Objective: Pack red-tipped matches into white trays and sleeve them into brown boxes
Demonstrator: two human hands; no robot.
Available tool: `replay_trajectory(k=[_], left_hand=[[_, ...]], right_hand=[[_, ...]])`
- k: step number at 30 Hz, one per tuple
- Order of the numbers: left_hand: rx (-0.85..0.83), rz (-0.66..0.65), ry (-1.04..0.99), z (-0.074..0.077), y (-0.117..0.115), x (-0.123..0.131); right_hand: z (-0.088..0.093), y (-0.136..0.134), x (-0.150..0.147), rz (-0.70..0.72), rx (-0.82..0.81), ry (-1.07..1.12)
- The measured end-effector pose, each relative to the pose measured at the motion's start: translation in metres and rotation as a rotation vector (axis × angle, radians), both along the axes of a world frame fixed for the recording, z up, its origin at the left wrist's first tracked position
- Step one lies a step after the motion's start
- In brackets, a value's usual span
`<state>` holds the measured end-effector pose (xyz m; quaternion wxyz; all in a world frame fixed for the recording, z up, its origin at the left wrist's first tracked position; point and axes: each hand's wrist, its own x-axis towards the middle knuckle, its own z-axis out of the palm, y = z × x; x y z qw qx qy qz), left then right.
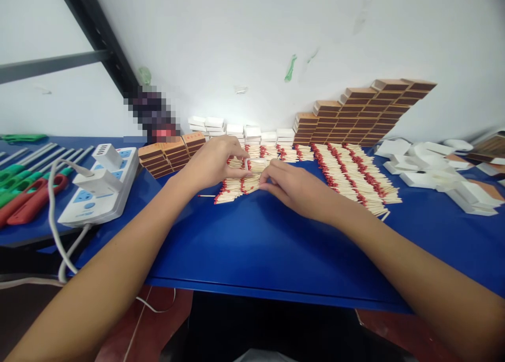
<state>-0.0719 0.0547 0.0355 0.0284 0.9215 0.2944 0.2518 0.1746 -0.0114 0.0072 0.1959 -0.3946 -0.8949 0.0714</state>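
Observation:
My left hand [215, 162] grips the left end of a small white matchbox tray [247, 165] between thumb and fingers. Red-tipped matches show in and around the tray. At its right end, my right hand [292, 185] is closed in a pinch, and what its fingertips hold cannot be made out. Below both hands lies a spread of loose matches [228, 192], with heads mostly to the left. A single match [206, 195] lies apart on the blue table [236, 246]. Further right, long rows of matches [351, 172] cover the tabletop.
Stacked white trays [252, 134] line the wall. Brown matchboxes are piled in a stepped stack [355, 114] and a smaller stack [173, 154]. White trays lie jumbled [430, 164] at right. A power strip [104, 188] and red- and green-handled tools [35, 193] occupy the left.

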Motion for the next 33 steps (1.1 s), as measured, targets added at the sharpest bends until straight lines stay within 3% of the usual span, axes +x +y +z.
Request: replay_trajectory(k=[5, 8, 33], left_hand=[[-0.016, -0.041, -0.023, -0.002, -0.004, 0.005], [-0.024, -0.068, -0.037, -0.003, -0.007, 0.009], [-0.109, -0.09, -0.102, -0.003, -0.006, 0.008]], right_hand=[[0.003, 0.005, 0.003, -0.18, 0.173, 0.06], [-0.001, 0.006, 0.001, -0.218, 0.224, 0.04], [-0.004, 0.011, 0.006, -0.181, 0.156, 0.197]])
